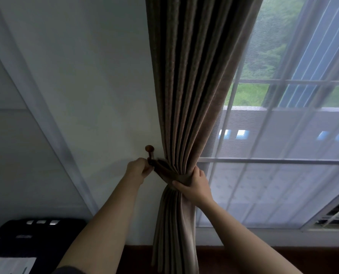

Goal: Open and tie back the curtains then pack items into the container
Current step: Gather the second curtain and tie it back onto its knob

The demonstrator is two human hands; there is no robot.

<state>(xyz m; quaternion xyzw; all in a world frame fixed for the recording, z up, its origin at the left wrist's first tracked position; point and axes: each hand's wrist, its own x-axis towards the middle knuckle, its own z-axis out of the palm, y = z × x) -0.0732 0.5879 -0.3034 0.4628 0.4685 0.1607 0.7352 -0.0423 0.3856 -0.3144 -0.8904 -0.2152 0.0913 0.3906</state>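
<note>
A brown pleated curtain hangs gathered against the white wall, left of the window. A matching tieback band wraps its narrow waist. My right hand grips the bundled curtain and the band from the right. My left hand pinches the band's end just below a round wooden wall hook. Below the band the curtain falls loose to the floor.
A sheer white curtain covers the window to the right, with a balcony rail and greenery behind it. A black object with white papers sits at the lower left. Dark floor runs along the wall's base.
</note>
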